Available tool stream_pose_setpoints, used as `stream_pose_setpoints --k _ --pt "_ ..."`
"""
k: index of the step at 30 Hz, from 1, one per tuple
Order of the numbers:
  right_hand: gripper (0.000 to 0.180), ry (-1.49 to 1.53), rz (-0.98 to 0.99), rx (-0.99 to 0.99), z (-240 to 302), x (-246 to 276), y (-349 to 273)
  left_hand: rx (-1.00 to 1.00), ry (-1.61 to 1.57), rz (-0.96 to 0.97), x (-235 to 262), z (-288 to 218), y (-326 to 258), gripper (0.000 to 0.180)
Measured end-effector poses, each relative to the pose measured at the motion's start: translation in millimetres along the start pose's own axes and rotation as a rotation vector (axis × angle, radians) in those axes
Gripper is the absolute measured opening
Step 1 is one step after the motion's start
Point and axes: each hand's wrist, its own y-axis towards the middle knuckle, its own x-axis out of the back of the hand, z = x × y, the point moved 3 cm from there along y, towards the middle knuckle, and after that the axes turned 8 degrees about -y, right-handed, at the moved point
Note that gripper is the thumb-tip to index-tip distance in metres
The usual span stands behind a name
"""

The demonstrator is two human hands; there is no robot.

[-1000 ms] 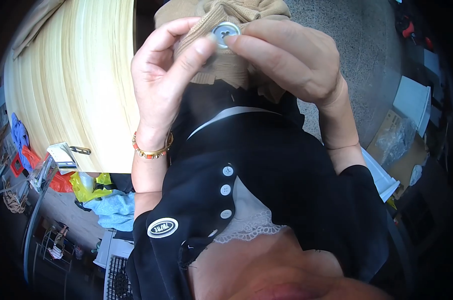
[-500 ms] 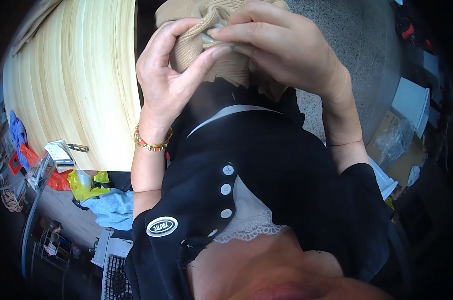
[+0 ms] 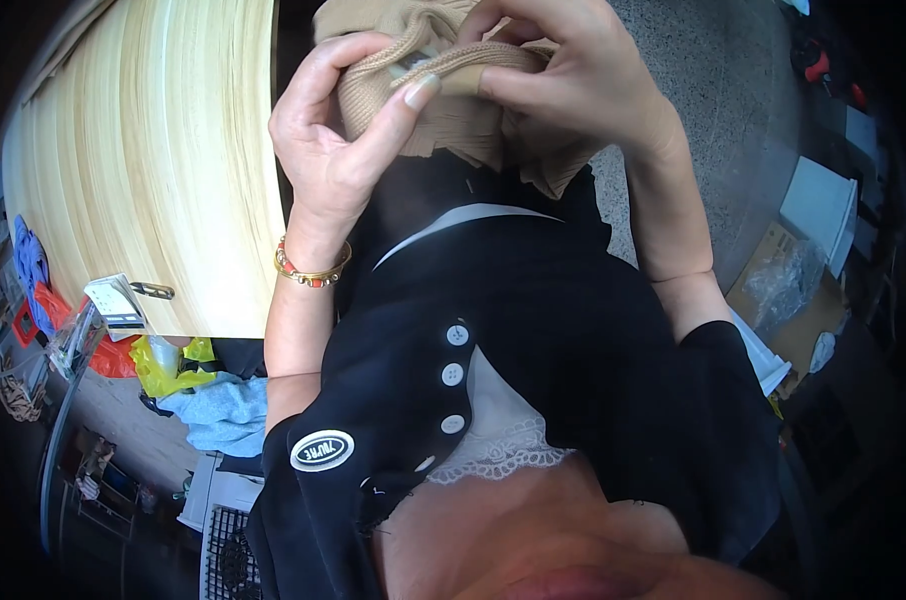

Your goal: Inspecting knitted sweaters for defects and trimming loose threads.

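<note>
A tan ribbed-knit garment (image 3: pixel 463 125) lies bunched over my lap at the top of the view. My left hand (image 3: pixel 338 150) grips its knitted band, thumb laid along the edge and fingers behind the fabric. A small shiny, pale disc like a button (image 3: pixel 414 62) shows in the fold beside the left thumb, partly covered by the knit. On the other side, my right hand (image 3: pixel 593 95) pinches the same band between thumb and fingers, stretching it sideways. Some right fingertips are hidden by the cloth.
A light wood-grain table (image 3: pixel 153 150) stands at left, with a small booklet (image 3: pixel 118 302) and a dark, narrow tool (image 3: pixel 153 290) near its edge. Below are a yellow plastic bag (image 3: pixel 163 368) and blue cloth (image 3: pixel 218 415). A white container (image 3: pixel 818 205) sits at right by cardboard (image 3: pixel 778 245).
My right fingers have moved right, away from the pale disc and the left thumb, and now hold the band further along. The left hand keeps its hold nearly in place.
</note>
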Motion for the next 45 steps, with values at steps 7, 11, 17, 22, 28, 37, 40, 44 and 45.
stream_pose_setpoints --k 7,11,17,22,28,37,40,44,45 --pt "0.045 0.18 0.261 -0.124 -6.5 0.1 0.2 -0.104 0.144 0.148 0.2 -3.5 3.4 0.031" --pt "0.03 0.292 0.275 -0.419 -7.2 -0.1 -9.3 -0.111 0.17 0.138 2.3 -5.4 3.9 0.03" --pt "0.023 0.384 0.023 -0.252 -8.5 -5.0 -13.0 -0.129 0.224 0.156 1.1 -7.2 5.9 0.029" --pt "0.018 0.263 -0.121 -0.089 -1.4 2.2 -10.8 -0.162 0.268 0.119 0.1 -7.2 6.3 0.025" --pt "0.019 0.145 0.035 -0.445 4.8 7.8 -9.9 -0.229 0.282 0.12 -1.8 -9.5 6.0 0.024" --pt "0.018 0.113 -0.049 -0.397 10.3 8.7 -10.5 -0.338 0.345 0.118 -4.4 -14.1 4.9 0.023" --pt "0.017 0.046 -0.006 -0.411 13.0 5.9 -9.5 -0.347 0.4 0.095 -5.6 -13.0 5.3 0.023" --pt "0.017 0.071 -0.034 -0.453 20.0 6.6 -7.4 -0.419 0.458 0.056 -8.9 -12.5 7.4 0.022" --pt "0.018 0.06 -0.011 -0.459 22.5 5.9 -7.5 -0.434 0.492 0.047 -8.8 -12.9 8.2 0.023"
